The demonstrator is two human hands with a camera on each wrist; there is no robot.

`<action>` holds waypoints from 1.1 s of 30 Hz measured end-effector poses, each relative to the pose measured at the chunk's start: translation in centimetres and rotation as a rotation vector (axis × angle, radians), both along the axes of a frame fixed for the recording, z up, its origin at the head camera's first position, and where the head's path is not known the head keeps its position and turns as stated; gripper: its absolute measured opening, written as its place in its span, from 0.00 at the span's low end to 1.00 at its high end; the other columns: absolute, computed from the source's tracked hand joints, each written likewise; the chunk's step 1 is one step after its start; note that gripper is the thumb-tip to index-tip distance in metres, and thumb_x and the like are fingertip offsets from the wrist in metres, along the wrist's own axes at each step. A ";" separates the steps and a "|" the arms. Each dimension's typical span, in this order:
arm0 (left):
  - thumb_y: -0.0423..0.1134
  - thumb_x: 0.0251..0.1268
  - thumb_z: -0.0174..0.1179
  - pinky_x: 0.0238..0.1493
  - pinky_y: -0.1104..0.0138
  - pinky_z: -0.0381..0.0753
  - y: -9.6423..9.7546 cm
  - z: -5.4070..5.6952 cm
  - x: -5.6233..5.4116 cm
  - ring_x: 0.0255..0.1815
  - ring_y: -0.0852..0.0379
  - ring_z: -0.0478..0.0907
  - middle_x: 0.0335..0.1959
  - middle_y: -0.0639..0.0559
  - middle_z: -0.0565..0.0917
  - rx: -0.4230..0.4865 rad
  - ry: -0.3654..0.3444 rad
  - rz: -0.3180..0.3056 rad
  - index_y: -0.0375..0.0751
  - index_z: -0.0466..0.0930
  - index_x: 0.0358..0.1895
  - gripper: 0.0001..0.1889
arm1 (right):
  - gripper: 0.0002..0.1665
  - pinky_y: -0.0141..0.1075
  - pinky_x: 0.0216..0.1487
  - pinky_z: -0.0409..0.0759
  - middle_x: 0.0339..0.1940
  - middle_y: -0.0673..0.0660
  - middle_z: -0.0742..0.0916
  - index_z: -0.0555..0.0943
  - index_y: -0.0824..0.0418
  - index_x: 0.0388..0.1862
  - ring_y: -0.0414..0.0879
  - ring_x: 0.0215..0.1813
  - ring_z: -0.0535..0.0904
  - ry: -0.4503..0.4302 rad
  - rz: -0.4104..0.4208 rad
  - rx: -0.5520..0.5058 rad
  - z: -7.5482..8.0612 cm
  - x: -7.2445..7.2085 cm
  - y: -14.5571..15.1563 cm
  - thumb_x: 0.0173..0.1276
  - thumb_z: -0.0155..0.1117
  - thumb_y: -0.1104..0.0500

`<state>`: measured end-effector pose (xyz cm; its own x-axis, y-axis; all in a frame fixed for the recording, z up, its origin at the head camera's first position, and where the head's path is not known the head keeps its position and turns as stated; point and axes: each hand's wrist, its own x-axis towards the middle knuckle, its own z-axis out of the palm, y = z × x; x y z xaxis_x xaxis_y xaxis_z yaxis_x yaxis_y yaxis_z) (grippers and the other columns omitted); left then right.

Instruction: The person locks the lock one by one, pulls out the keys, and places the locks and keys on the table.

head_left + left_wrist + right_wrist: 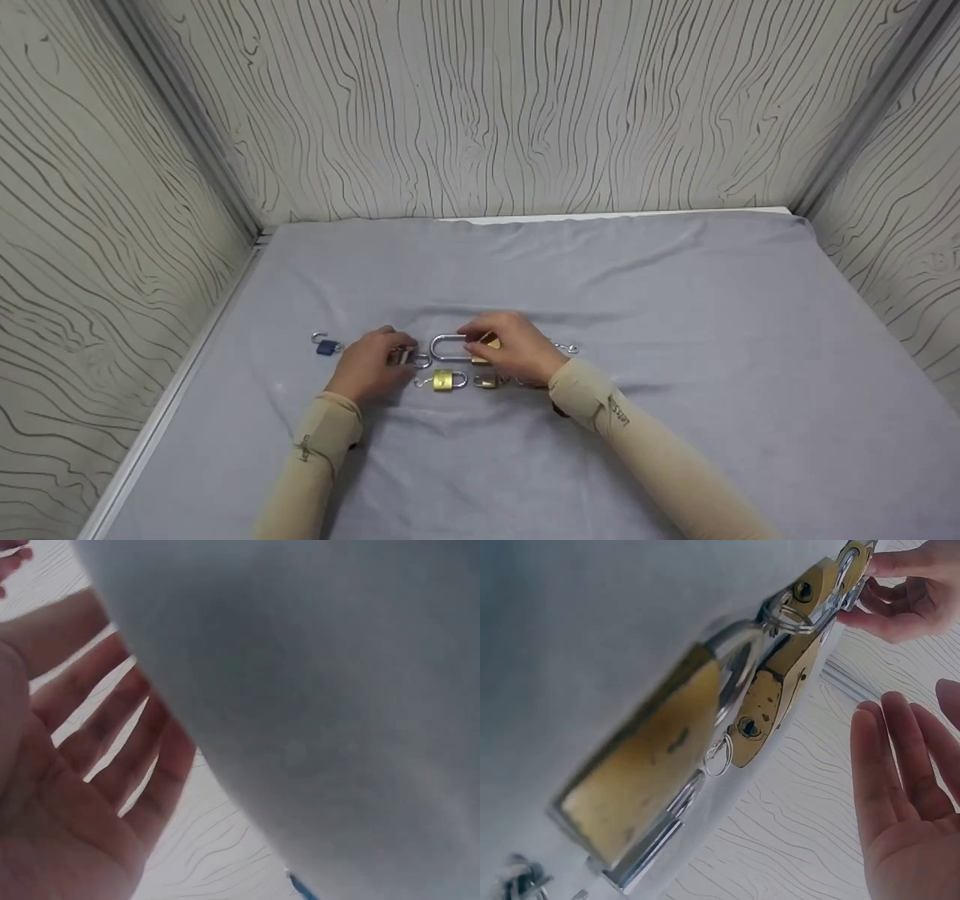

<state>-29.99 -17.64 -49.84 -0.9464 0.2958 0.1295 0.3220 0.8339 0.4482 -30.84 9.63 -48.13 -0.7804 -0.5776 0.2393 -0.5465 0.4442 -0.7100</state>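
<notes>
In the head view my left hand (373,366) holds a small padlock (403,356) by its body between thumb and fingers, its shackle pointing right. My right hand (521,346) hovers over the brass body of a large long-shackle padlock (450,337). From the right wrist, the fingers (911,746) look straight and apart from the locks. Below the hands lie a yellow padlock (443,380) and a small bronze padlock (486,382). The left wrist view shows the left palm (64,825), its fingertips hidden behind the cloth.
A blue padlock (327,347) with its shackle open lies left of the left hand. Keys (570,349) and part of another lock show beyond the right hand. Wrinkled grey cloth (675,315) covers the table; patterned walls (487,112) stand behind and at the sides.
</notes>
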 end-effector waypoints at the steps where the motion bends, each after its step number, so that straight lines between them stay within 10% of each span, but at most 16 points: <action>1: 0.35 0.59 0.75 0.55 0.48 0.81 -0.4 0.1 0.0 0.49 0.45 0.82 0.46 0.46 0.86 0.000 0.017 0.023 0.42 0.88 0.52 0.17 | 0.15 0.47 0.56 0.86 0.50 0.64 0.90 0.86 0.67 0.56 0.54 0.51 0.88 -0.001 0.000 0.002 0.0 0.0 0.0 0.74 0.67 0.63; 5: 0.37 0.67 0.69 0.61 0.38 0.75 -2.6 0.5 0.2 0.61 0.33 0.78 0.58 0.40 0.84 -0.016 0.088 0.206 0.42 0.85 0.58 0.17 | 0.15 0.45 0.55 0.86 0.50 0.64 0.90 0.86 0.66 0.56 0.53 0.51 0.88 -0.011 -0.009 0.010 0.1 0.1 0.1 0.74 0.67 0.63; 10: 0.35 0.68 0.64 0.56 0.32 0.75 -5.5 0.8 0.9 0.61 0.27 0.76 0.64 0.35 0.80 -0.092 -0.034 0.386 0.39 0.82 0.63 0.20 | 0.15 0.45 0.55 0.86 0.51 0.62 0.90 0.86 0.65 0.57 0.51 0.51 0.88 -0.020 -0.028 0.015 0.2 0.2 0.4 0.74 0.67 0.63; 23: 0.26 0.62 0.67 0.41 0.44 0.78 -7.2 0.1 0.7 0.34 0.37 0.79 0.32 0.36 0.81 -0.063 0.062 0.344 0.32 0.80 0.34 0.04 | 0.16 0.41 0.55 0.86 0.49 0.58 0.91 0.86 0.63 0.57 0.49 0.50 0.88 -0.011 -0.049 0.033 0.3 0.1 0.8 0.74 0.67 0.61; 33: 0.26 0.74 0.58 0.50 0.41 0.78 -3.7 1.5 1.3 0.47 0.29 0.76 0.50 0.29 0.78 0.037 0.152 0.358 0.32 0.80 0.51 0.08 | 0.15 0.42 0.54 0.87 0.46 0.57 0.91 0.87 0.63 0.57 0.50 0.49 0.88 0.041 -0.038 -0.029 0.8 0.0 1.8 0.74 0.67 0.62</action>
<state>-28.72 -21.38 -48.31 -0.9582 -0.0572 0.2802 0.0785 0.8896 0.4499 -30.87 11.48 -47.33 -0.7910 -0.5401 0.2876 -0.5584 0.4451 -0.7000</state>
